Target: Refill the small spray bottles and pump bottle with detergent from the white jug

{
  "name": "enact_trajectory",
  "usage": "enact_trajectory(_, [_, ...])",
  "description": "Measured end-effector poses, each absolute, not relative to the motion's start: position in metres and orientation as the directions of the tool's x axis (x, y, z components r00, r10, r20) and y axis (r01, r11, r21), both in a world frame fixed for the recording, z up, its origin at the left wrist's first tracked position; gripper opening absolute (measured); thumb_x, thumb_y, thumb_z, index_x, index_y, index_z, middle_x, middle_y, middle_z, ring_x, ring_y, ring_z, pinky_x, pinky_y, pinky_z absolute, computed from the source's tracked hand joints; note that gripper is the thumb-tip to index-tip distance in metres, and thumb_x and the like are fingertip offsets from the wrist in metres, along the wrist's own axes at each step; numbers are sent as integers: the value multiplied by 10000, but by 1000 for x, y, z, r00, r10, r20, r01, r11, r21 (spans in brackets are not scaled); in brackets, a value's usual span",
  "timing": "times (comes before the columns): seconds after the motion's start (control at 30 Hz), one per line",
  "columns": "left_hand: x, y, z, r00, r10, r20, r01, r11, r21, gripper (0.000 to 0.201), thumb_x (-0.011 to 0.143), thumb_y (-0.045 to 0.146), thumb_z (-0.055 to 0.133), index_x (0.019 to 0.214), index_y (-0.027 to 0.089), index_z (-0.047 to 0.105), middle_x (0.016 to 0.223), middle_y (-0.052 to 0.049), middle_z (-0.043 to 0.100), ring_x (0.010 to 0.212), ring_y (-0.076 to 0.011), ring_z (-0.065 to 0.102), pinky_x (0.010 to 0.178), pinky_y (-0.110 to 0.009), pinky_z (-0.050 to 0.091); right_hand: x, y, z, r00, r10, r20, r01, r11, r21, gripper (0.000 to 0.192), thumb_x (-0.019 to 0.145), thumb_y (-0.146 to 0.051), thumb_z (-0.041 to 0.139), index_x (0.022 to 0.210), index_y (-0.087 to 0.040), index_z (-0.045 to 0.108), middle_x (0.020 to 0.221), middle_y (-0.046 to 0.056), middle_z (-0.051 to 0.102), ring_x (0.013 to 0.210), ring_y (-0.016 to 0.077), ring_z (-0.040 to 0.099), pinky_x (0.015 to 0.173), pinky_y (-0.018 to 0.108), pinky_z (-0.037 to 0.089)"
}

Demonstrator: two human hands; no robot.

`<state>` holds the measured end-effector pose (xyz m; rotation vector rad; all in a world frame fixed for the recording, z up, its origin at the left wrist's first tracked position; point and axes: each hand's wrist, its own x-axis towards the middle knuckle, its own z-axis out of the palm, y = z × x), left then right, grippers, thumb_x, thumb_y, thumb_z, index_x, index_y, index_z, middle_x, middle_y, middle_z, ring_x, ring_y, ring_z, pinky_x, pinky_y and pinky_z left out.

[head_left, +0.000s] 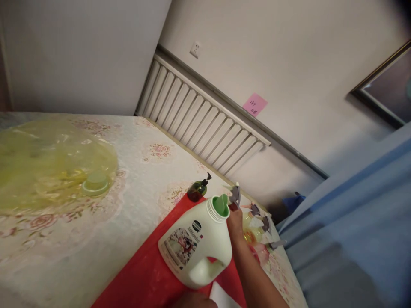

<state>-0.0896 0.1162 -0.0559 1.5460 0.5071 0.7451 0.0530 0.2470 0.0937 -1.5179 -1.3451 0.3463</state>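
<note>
- White plastic jug [194, 248] with a moulded handle, a printed label and a green pouring spout [221, 203]: standing tilted on the red cloth [144, 278], just to the left of the right hand, its threaded neck uncapped.
- Right hand [236, 222]: reaching forward beside the jug's neck, fingertips touching the grey trigger head [235, 195] of a spray bottle just past the spout; the curl of its fingers is hidden, so whether it is gripping cannot be told.
- Left hand [192, 300]: showing only as a sliver at the lower edge, below the jug; cannot tell its state.
- Dark green rounded pump bottle [197, 189]: lying on the cloth's far end, to the left of the right hand's fingertips.
- Clear spray bottles with grey trigger tops [257, 224]: clustering just to the right of the right hand, holding yellow and pink liquid.
- Yellow translucent plastic bag with a pale green round cap [95, 183]: lying well to the left of both hands on the floral table covering [138, 179].
</note>
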Motion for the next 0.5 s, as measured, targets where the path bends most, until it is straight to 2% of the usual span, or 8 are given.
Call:
enact_trajectory(0.07, [-82,101,-60,720,677,155,-106,-114,988,280,917,434,649,1129,256,689,1064,-60,712,879,-222,680,802,-389,563,73,225,97,374,852,368,547,118,-829,391,833,-412,726,969,-46,753,912,142,775,851,283,701,792,379,541])
enact_trajectory(0.13, [-74,89,-65,719,681,137,-100,-93,991,326,844,414,697,1138,275,700,970,-55,725,790,-234,676,763,-391,536,94,196,100,407,837,365,545,98,-833,454,787,-440,735,997,-38,763,926,156,787,931,318,701,857,399,515])
enact_trajectory(0.23, [-65,78,-74,659,745,99,-164,14,986,500,793,336,704,1281,269,620,1082,-73,696,854,-238,665,804,-391,506,120,149,100,485,804,344,443,114,-889,473,668,-457,807,988,-110,783,972,135,797,1019,334,697,932,426,509])
enact_trajectory(0.3, [-60,74,-76,646,762,56,-254,145,956,611,788,335,705,1368,266,528,1160,-87,644,892,-230,662,813,-382,502,132,122,98,511,800,314,359,133,-924,487,614,-449,848,983,-137,785,990,124,796,1034,338,698,939,441,523])
enact_trajectory(0.43, [-56,74,-68,721,689,-70,-347,447,825,820,764,532,747,1457,283,387,1208,-107,567,910,-247,695,795,-388,514,142,76,95,543,796,269,272,136,-953,508,609,-447,879,1005,-145,780,1007,114,791,1054,337,689,970,461,512])
enact_trajectory(0.5, [-56,75,-62,744,662,-91,-380,531,757,952,671,668,787,1451,296,388,1252,-123,537,946,-271,693,793,-399,516,141,56,95,547,803,237,225,131,-965,529,612,-455,888,1031,-151,776,992,106,791,1044,335,693,979,472,507])
